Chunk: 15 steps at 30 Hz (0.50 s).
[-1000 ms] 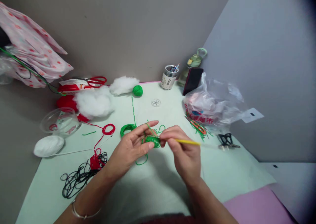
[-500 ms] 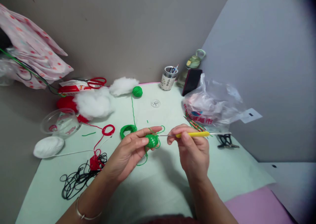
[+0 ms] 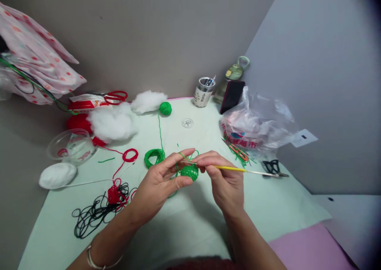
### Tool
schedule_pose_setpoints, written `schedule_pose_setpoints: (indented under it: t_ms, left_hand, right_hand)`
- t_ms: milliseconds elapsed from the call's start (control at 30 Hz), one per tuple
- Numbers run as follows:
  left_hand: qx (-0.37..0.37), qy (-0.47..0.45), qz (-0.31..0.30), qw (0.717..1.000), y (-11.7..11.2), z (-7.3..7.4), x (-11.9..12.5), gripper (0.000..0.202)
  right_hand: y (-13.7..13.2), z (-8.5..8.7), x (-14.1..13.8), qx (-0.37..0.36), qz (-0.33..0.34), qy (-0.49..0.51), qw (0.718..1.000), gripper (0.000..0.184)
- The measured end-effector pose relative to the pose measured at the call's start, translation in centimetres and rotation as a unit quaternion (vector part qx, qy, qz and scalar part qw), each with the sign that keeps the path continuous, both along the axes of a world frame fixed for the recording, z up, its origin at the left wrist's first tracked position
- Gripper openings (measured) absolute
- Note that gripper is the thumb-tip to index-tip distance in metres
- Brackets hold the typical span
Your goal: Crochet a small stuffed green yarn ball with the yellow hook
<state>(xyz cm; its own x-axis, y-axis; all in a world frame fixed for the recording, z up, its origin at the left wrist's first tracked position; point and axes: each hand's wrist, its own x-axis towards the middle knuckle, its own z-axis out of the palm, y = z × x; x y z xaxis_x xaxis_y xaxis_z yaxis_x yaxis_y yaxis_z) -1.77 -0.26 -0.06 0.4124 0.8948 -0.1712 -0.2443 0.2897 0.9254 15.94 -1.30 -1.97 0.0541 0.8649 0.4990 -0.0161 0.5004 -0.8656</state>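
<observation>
Between my hands is a small rounded green crochet piece (image 3: 189,172). My left hand (image 3: 163,179) holds it with the thumb along its lower front, and green yarn passes over the raised index finger. My right hand (image 3: 225,180) grips a crochet hook (image 3: 229,168) by its yellow handle. The hook's metal tip lies across the top of the piece, among the green yarn. Behind my left hand lies a loose coil of green yarn (image 3: 154,157), whose strand runs back to a small green ball (image 3: 165,108).
At left are white stuffing (image 3: 113,123), a clear plastic container (image 3: 71,145), a white yarn ball (image 3: 58,175), red yarn (image 3: 130,155) and tangled black cord (image 3: 95,216). At right are a plastic bag (image 3: 256,123), orange-handled snips (image 3: 239,152), a black clip (image 3: 271,167) and a propped phone (image 3: 233,96).
My right hand has moved left, up to the crochet piece. The hook's tip now reaches over the piece into the yarn, and the piece has shifted slightly right.
</observation>
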Motion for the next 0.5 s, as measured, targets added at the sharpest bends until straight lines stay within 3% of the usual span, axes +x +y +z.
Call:
schedule_pose_setpoints:
  t_ms: [167, 500]
  left_hand:
    - [0.008, 0.011, 0.006, 1.0, -0.15, 0.3, -0.11, 0.055]
    - [0.123, 0.079, -0.005, 0.989, 0.15, 0.04, -0.52, 0.052]
  right_hand:
    - [0.44, -0.53, 0.18, -0.051, 0.061, 0.092, 0.993, 0.017]
    - [0.69, -0.09, 0.62, -0.077, 0.11, 0.105, 0.985, 0.024]
